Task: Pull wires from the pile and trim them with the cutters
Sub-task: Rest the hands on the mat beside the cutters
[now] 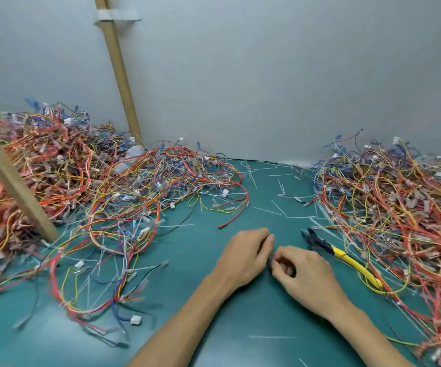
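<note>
A large tangle of red, orange, yellow and blue wires (86, 181) fills the left of the green mat (240, 313). A second wire pile (399, 213) covers the right side. The cutters (320, 243), with black jaws and a yellow handle, lie on the mat just right of my hands, untouched. My left hand (245, 252) and my right hand (304, 271) meet at their fingertips in the middle, all fingers curled. My right thumb and forefinger pinch a small pale scrap (272, 260), too blurred to identify. My left fingertips touch the same spot.
Thin white cut-off strips (272, 210) lie scattered over the mat between the piles. A wooden post (15, 181) slants across the left pile, and another post (118, 75) leans on the grey back wall. Loose wires with white connectors (135, 319) trail toward the front left.
</note>
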`<state>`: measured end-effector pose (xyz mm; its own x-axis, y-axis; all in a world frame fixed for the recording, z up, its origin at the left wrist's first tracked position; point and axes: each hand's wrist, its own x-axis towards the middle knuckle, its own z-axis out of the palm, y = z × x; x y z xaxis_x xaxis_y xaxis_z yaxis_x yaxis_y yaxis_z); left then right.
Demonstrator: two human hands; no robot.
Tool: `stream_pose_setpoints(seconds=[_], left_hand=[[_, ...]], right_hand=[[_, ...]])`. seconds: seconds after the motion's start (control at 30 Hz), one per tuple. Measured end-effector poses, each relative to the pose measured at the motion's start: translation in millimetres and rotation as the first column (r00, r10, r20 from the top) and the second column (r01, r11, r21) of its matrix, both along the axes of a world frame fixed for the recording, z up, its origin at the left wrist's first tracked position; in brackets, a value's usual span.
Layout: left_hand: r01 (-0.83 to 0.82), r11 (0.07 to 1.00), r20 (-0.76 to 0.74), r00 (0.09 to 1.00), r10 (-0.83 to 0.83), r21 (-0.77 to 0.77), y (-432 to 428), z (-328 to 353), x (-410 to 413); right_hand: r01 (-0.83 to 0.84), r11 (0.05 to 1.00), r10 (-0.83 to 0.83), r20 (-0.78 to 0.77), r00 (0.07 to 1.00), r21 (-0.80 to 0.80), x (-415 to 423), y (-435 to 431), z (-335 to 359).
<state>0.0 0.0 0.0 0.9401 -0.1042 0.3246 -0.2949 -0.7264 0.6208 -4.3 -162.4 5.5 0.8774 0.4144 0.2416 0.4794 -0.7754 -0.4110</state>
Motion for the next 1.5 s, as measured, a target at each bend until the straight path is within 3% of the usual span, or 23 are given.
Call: stream_pose_setpoints(seconds=[0.3, 0.63, 0.83, 1.0, 1.5], left_hand=[[-0.002, 0.999, 0.045, 0.999, 0.000, 0.052, -2.2, 0.4, 4.3], [0.010, 0.976, 0.108, 0.994, -0.034, 0.219, -7.1, -4.3, 7.3], [0.033, 0.944, 0.149, 0.985, -0.086, 0.327, -6.6, -7.5, 8.1], [0.070, 0.943, 0.115, 0.987, -0.114, 0.325, -5.6, -7.4, 9.8], [0.035, 0.944, 0.092, 0.993, -0.069, 0.327, -1.8, -7.9, 15.2]], right_hand=[[-0.033, 0.997, 0.043, 0.141, 0.989, -0.073, -1.4, -1.6, -2.9], [0.058, 0.998, -0.055, 0.078, 0.995, -0.037, 16.9, -21.7, -1.4], [0.093, 0.964, -0.056, 0.152, 0.987, -0.249, 17.1, -13.8, -6.7], [0.140, 0.921, -0.094, 0.140, 0.986, -0.363, 26.7, 3.3, -5.7], [0.161, 0.954, -0.114, 0.191, 0.975, -0.253, 30.6, 10.5, -10.7]])
